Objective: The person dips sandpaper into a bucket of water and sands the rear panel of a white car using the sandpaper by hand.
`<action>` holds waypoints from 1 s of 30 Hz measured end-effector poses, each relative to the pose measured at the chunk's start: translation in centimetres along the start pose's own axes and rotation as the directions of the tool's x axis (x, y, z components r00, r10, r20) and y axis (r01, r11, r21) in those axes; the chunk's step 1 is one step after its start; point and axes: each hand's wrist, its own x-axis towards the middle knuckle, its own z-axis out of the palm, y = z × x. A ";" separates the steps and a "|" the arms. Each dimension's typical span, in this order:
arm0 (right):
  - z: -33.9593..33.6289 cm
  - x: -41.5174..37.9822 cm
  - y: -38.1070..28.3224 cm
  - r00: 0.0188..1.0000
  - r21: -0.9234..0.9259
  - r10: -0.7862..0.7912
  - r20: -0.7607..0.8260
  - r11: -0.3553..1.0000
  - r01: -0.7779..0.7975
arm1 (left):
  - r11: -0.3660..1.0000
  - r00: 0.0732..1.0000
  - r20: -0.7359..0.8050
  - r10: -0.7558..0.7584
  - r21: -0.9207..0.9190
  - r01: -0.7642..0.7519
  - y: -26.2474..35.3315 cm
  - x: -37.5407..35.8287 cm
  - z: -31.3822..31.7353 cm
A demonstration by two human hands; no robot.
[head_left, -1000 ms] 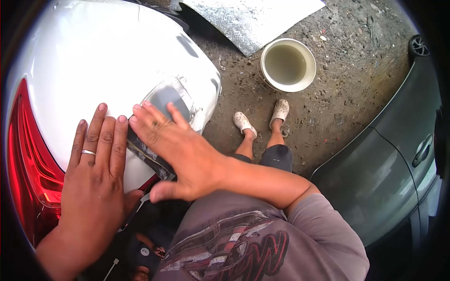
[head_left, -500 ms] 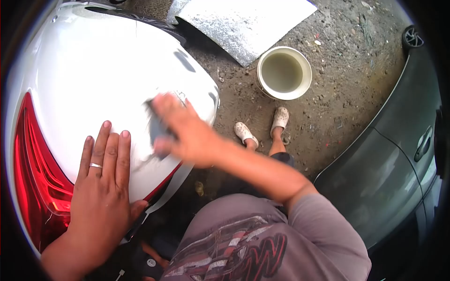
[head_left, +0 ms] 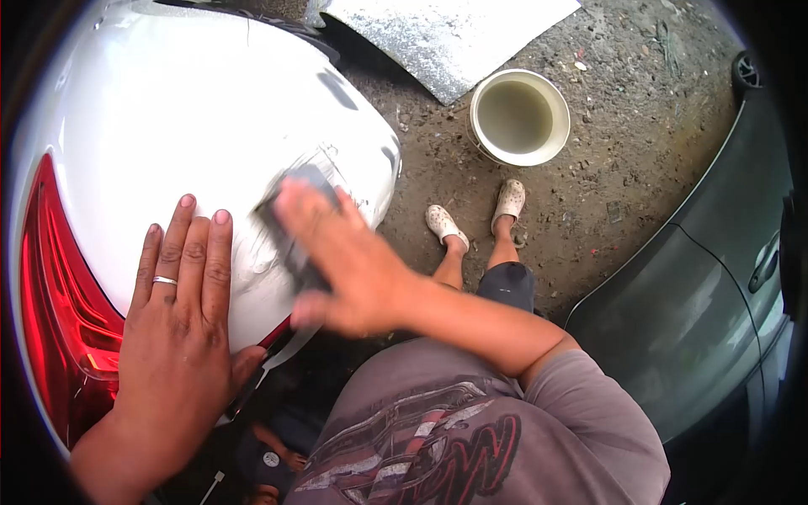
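My left hand [head_left: 175, 332] lies flat on the white car panel [head_left: 185, 109], fingers stretched out, a ring on one of them. Just beside it is the red tail light [head_left: 63, 311]. My right hand [head_left: 349, 261], blurred by motion, presses a dark grey sanding block [head_left: 316, 178] against the same panel, to the right of my left hand. Part of the block is hidden under my fingers. Greyish wet streaks [head_left: 257, 252] mark the paint around it.
A white bucket [head_left: 562, 139] of murky water stands on the dirt ground [head_left: 581, 210], beside a silvery sheet [head_left: 438, 50]. My feet are in beige clogs [head_left: 509, 200]. A dark grey car [head_left: 673, 337] is at right. Another person's hand [head_left: 295, 459] shows low down.
My right hand has slid the block a little toward my body, showing more of its far edge. My left hand keeps its place on the panel; the view has shifted slightly.
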 end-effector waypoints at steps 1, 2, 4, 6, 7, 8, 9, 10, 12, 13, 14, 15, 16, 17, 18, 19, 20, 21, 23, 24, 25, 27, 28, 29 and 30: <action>-0.1 0.8 1.9 0.992 0.093 0.128 0.005 0.987 -0.128 | 1.000 1.000 0.017 -0.012 0.015 0.012 0.1 0.0 -0.2; 0.4 0.5 2.1 0.992 0.086 0.128 -0.004 0.988 -0.127 | 0.999 0.999 0.036 -0.020 0.030 0.019 0.2 -0.1 -0.3; 0.2 0.8 1.5 0.982 0.148 0.190 0.004 0.971 -0.189 | 1.000 0.999 0.034 -0.012 0.023 0.011 0.1 -0.1 -0.2; 0.1 -1.2 -3.3 0.996 0.131 -0.008 -0.087 0.991 0.020 | 1.000 0.999 0.047 -0.010 0.005 0.009 0.0 0.1 -0.1; -0.2 -1.3 -3.3 0.999 0.077 -0.017 -0.037 0.997 0.020 | 1.000 1.000 0.023 -0.013 -0.014 0.014 0.0 0.1 -0.1; -0.6 -1.5 -3.0 1.000 0.025 -0.020 0.012 0.999 0.019 | 0.999 1.000 0.002 -0.013 -0.031 0.014 0.1 -0.1 -0.2; -0.2 -1.1 -1.1 0.995 0.031 0.102 0.009 0.994 -0.102 | 1.000 1.000 0.001 -0.010 -0.029 0.010 0.2 -0.3 -0.2; 0.0 -0.2 1.3 0.977 0.027 0.213 0.001 0.977 -0.213 | 1.000 1.000 0.005 -0.024 0.004 0.024 0.1 -0.4 -0.4; 0.2 0.0 2.0 0.956 0.064 0.293 0.018 0.954 -0.294 | 0.999 1.000 -0.003 -0.023 0.040 0.023 0.0 -1.3 -1.3; 0.2 -0.1 0.5 0.967 0.056 0.254 -0.004 0.966 -0.253 | 0.991 0.992 -0.034 -0.119 0.059 0.121 0.2 -2.0 -2.6; 0.2 -0.5 -1.7 0.975 0.050 0.220 -0.022 0.974 -0.219 | 0.975 0.976 -0.060 -0.209 0.070 0.213 -0.1 -3.3 -3.6; 0.0 -0.9 -4.2 0.986 -0.055 0.168 -0.010 0.984 -0.169 | 0.973 0.964 -0.200 -0.173 0.118 0.199 -1.0 -5.0 -4.4; 0.0 -1.2 -6.5 0.984 -0.054 0.175 -0.019 0.983 -0.175 | 0.970 0.947 -0.279 -0.161 0.134 0.205 -2.1 -6.6 -4.7; -0.1 -1.0 -6.8 0.981 -0.107 0.194 -0.016 0.975 -0.194 | 0.969 0.928 -0.339 -0.152 0.134 0.208 -3.0 -8.2 -4.8; 0.1 -0.9 -7.0 0.977 -0.154 0.213 -0.017 0.965 -0.213 | 0.968 0.910 -0.387 -0.148 0.134 0.214 -4.1 -9.6 -5.1; 1.0 -0.7 -5.1 0.974 -0.168 0.214 -0.077 0.960 -0.224 | 0.967 0.902 -0.407 -0.143 0.138 0.215 -5.0 -11.0 -5.0; 1.4 0.0 -2.8 0.968 -0.179 0.211 -0.137 0.956 -0.233 | 0.964 0.890 -0.430 -0.151 0.134 0.228 -5.8 -12.2 -5.1; 0.5 1.4 -1.9 0.916 -0.018 0.385 -0.111 0.921 -0.389 | 0.964 0.885 -0.441 -0.151 0.134 0.231 -6.7 -13.3 -5.0; 0.8 1.2 -1.2 0.918 -0.055 0.376 -0.123 0.921 -0.385 | 0.963 0.879 -0.455 -0.140 0.145 0.228 -8.3 -14.7 -5.1; 1.6 0.7 -2.8 0.897 -0.075 0.416 -0.146 0.900 -0.430 | 0.961 0.876 -0.462 -0.134 0.155 0.229 -9.1 -15.3 -5.1; 2.3 -0.7 -4.7 0.932 -0.178 0.316 -0.176 0.921 -0.346 | 0.959 0.875 -0.466 -0.131 0.165 0.231 -9.7 -15.8 -5.1; 1.8 -1.4 -6.8 0.953 -0.165 0.255 -0.160 0.945 -0.281 | 0.954 0.879 -0.460 -0.124 0.187 0.233 -10.6 -16.1 -5.0; 2.1 -1.4 -6.1 0.955 -0.164 0.245 -0.170 0.948 -0.272 | 0.952 0.882 -0.455 -0.123 0.197 0.234 -10.9 -16.2 -4.8; 2.5 -0.8 -3.2 0.930 -0.092 0.337 -0.146 0.931 -0.352 | 0.950 0.883 -0.453 -0.122 0.203 0.235 -10.9 -16.3 -4.7; 2.2 0.1 0.3 0.897 -0.024 0.427 -0.111 0.902 -0.432 | 0.951 0.886 -0.447 -0.121 0.203 0.233 -10.8 -16.3 -4.6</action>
